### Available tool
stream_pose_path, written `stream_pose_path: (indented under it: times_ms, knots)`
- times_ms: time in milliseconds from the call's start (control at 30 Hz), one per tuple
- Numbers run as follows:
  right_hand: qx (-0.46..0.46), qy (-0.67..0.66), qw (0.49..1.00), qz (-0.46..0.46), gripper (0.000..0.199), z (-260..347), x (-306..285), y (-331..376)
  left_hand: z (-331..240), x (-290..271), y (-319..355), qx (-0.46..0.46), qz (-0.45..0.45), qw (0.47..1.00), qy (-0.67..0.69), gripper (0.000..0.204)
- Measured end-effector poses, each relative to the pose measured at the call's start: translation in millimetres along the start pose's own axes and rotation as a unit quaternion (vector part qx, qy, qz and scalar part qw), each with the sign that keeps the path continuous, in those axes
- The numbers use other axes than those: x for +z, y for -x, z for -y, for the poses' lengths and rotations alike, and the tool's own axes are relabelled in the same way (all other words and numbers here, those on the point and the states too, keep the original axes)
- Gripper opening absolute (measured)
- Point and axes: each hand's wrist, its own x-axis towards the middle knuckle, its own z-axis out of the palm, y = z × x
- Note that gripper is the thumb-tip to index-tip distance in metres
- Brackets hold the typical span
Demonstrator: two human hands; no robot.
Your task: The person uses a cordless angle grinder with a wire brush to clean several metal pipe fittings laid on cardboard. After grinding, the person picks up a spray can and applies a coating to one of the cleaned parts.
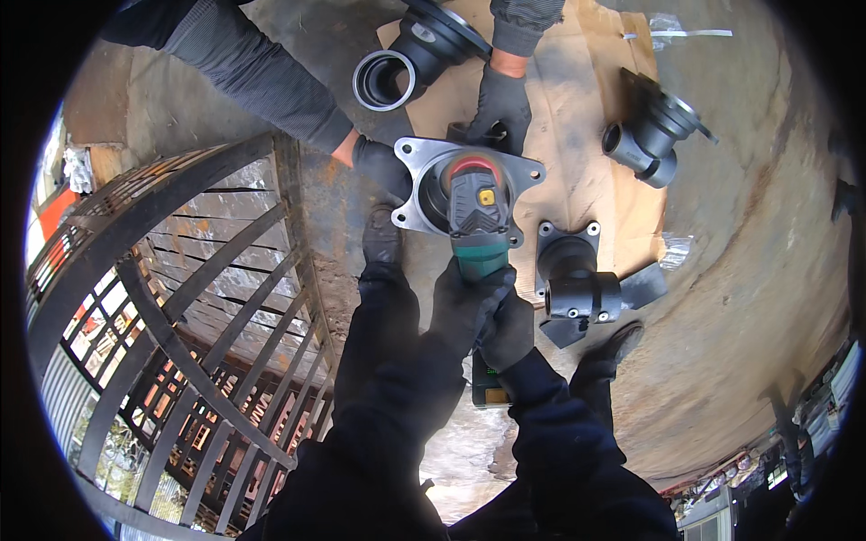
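Note:
Both my hands wear dark gloves and wrap round a cordless angle grinder (480, 212) with a green and black body. My left hand (458, 302) grips the handle from the left. Pressed close beside it on the right, my right hand (507, 325) grips the same handle. The grinder's head sits over a metal flange fitting (518, 173) with a shiny machined face and bolt-hole ears. Whether the disc touches the metal is hidden. A co-worker's gloved hand (383, 169) holds the fitting's left side, and the other gloved hand (502, 106) rests at its far side.
Dark pipe fittings lie around: one at the far side (424, 50), one at the right (654, 131) and one nearer (577, 270). Flattened cardboard (568, 117) lies under some of them. A metal railing (194, 298) runs along the left. My boot (622, 343) stands near the closer fitting.

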Motion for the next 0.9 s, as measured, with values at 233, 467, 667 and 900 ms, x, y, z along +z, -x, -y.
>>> stream_pose_path:
  times_ms: [233, 467, 667, 900]
  knots:
    - [0.013, 0.047, 0.997, 0.054, 0.032, 13.8, -5.9, -11.8, -2.6, -15.2, -0.9, -0.023, 0.008, 0.994, 0.107, 0.030]
    - [0.003, 0.068, 0.995, 0.066, 0.035, 10.0, -4.5, -13.9, -5.7, -8.7, 1.0, -0.046, -0.035, 0.992, 0.113, 0.034]
    - [-0.011, 0.088, 0.991, 0.102, 0.035, 8.4, -8.0, -2.6, 12.1, -10.0, 16.1, -0.062, -0.112, 0.986, 0.110, 0.030]
    - [0.056, 0.075, 0.979, 0.180, 0.033, 1.7, -1.1, 20.0, 58.0, -35.1, 31.9, -0.111, -0.101, 0.949, 0.276, 0.027]
